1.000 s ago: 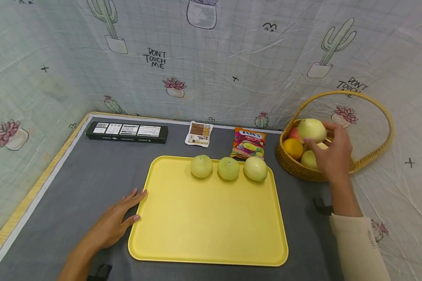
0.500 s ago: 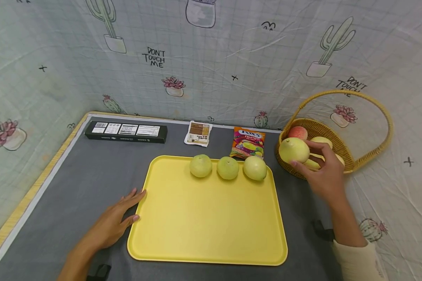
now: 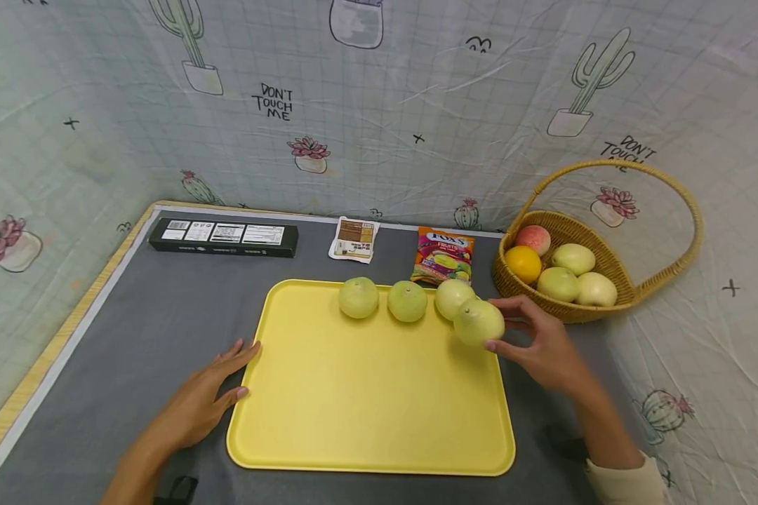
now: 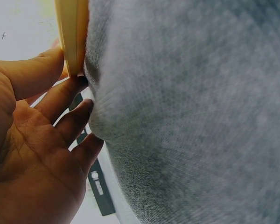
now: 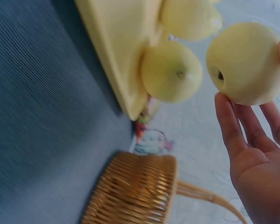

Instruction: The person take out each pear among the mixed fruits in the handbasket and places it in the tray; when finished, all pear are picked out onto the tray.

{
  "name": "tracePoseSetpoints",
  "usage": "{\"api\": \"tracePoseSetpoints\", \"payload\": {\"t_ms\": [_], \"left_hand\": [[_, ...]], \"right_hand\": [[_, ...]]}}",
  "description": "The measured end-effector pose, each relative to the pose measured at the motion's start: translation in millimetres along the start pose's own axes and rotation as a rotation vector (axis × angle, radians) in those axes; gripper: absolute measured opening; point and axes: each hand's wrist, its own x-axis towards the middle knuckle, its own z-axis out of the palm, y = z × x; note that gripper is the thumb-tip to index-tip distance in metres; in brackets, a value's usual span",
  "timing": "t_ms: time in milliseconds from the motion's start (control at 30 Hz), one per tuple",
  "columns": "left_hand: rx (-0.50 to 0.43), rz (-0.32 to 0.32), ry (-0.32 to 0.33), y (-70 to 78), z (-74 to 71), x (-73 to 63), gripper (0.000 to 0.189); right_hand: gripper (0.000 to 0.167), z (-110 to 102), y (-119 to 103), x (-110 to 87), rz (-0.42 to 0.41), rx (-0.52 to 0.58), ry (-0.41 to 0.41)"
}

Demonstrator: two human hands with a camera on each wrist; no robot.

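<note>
My right hand [image 3: 543, 347] holds a round, pale yellow-green fruit [image 3: 478, 322] between thumb and fingertips, over the back right corner of the yellow tray [image 3: 373, 400]. In the right wrist view, this fruit [image 5: 247, 63] shows a small dark hollow at one end. Along the tray's back edge stand three similar fruits: one on the left [image 3: 358, 298], one in the middle [image 3: 407, 301] and one on the right [image 3: 453, 297], partly covered by the held one. My left hand [image 3: 198, 396] rests at the tray's left rim, fingers extended; the left wrist view shows thumb and fingertips at the rim [image 4: 73, 37].
A wicker basket [image 3: 613, 263] with a tall handle stands at the back right. It holds a peach [image 3: 533, 239], an orange [image 3: 523, 264] and pale green fruits [image 3: 558, 283]. Behind the tray lie a candy bag [image 3: 444, 256], a small packet [image 3: 354, 239] and a black box [image 3: 223, 238].
My right hand has carried the pale fruit from the basket leftward and toward me, over the tray's back right corner. My left hand has stayed at the rim.
</note>
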Motion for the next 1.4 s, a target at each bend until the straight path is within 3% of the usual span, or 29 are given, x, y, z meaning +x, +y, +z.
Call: {"api": "tracePoseSetpoints", "payload": {"t_ms": [233, 500, 733, 967, 1200, 1400], "left_hand": [[-0.021, -0.003, -0.013, 1.0, -0.7, 0.9, 0.077], [-0.016, -0.002, -0.006, 0.7, 0.0, 0.1, 0.078], [-0.025, 0.01, 0.001, -1.0, 0.7, -0.6, 0.077], [-0.013, 0.007, -0.001, -1.5, 0.9, -0.9, 0.077], [-0.022, -0.004, -0.014, 0.1, -0.5, -0.1, 0.077], [-0.024, -0.017, -0.022, 1.8, -0.5, 0.6, 0.079]], "right_hand": [[0.056, 16, 13, -7.3, 0.063, -0.006, -0.12], [0.058, 28, 27, -11.6, 0.1, 0.114, -0.206], [0.057, 22, 29, -12.2, 0.142, 0.112, -0.233], [0.061, 11, 26, -12.5, 0.209, 0.042, -0.274], [0.066, 5, 22, -12.0, 0.192, 0.007, -0.276], [0.065, -12, 16, -8.5, 0.115, -0.058, -0.177]]}}
